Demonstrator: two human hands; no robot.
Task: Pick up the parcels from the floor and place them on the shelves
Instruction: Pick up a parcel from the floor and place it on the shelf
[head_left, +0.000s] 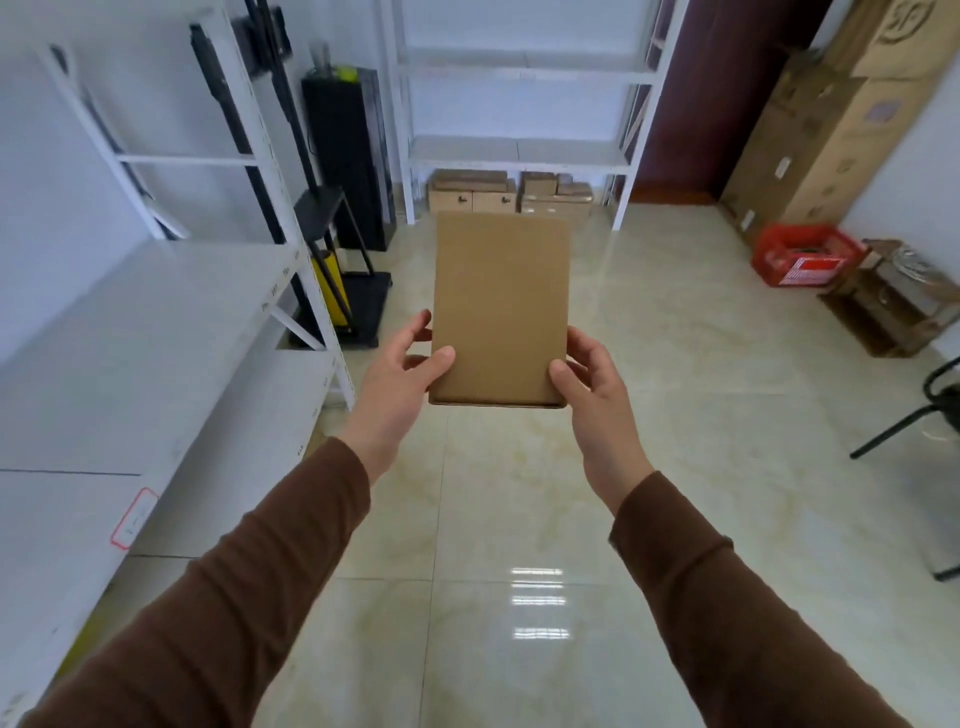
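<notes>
A flat brown cardboard parcel (500, 306) is held up in front of me, above the tiled floor. My left hand (400, 379) grips its lower left edge, thumb on top. My right hand (589, 384) grips its lower right edge. A white metal shelf unit (130, 353) runs along my left, its wide board bare. A second white shelf unit (519, 150) stands at the far wall. Under it, several small cardboard parcels (509, 195) sit on the floor.
A black trolley (358, 291) with a yellow roll stands between the two shelf units. At the right are tall stacked cartons (841, 130), a red crate (802, 254), a wooden crate (898, 301) and a black chair leg (904, 415). Glossy floor tiles (519, 519) stretch ahead.
</notes>
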